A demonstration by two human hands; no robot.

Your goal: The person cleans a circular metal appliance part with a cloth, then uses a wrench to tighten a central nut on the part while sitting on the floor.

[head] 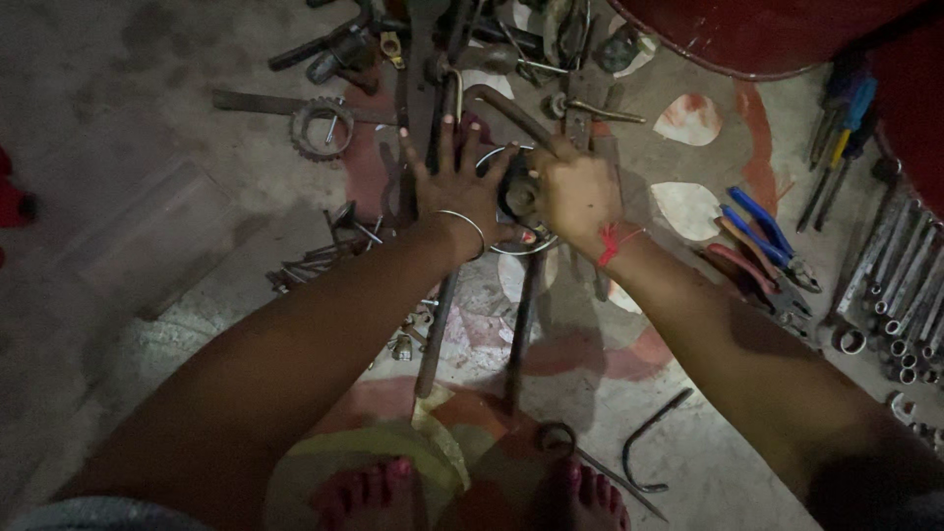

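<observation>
1. Between your two hands, on the floor just ahead of your feet, sits the small dark round metal part (518, 194), inside a thin bright wire ring (492, 157) that circles it.
2. Your left hand (454, 182) lies flat, fingers spread wide and pointing away from you, palm down on the left edge of that ring. It grips nothing; it presses down on the clutter, w/ the thumb side toward the dark part.
3. Your right hand (575, 192) is curled, fingers closed over the right side of the dark part, knuckles up. Can't tell how firm the hold is; the fingertips are hidden under the hand.
4. Key relation: the part is touching the right hand and just beside the left thumb, so the right hand is nearer and already on it. From the left hand it lies to the right.
5. Long axis: a dark curved metal bar (506, 111) runs up and to the left from the right hand's knuckles, away from you. Two long dark rods (436, 334) run from under the hands back toward your feet, approx. parallel.
6. Nearby, apart from both hands: a toothed metal gear ring (321, 126) far left of the left hand, blue-handled pliers (762, 224) to the right of the right wrist, and a row of steel wrenches (900, 285) at the far right.
</observation>
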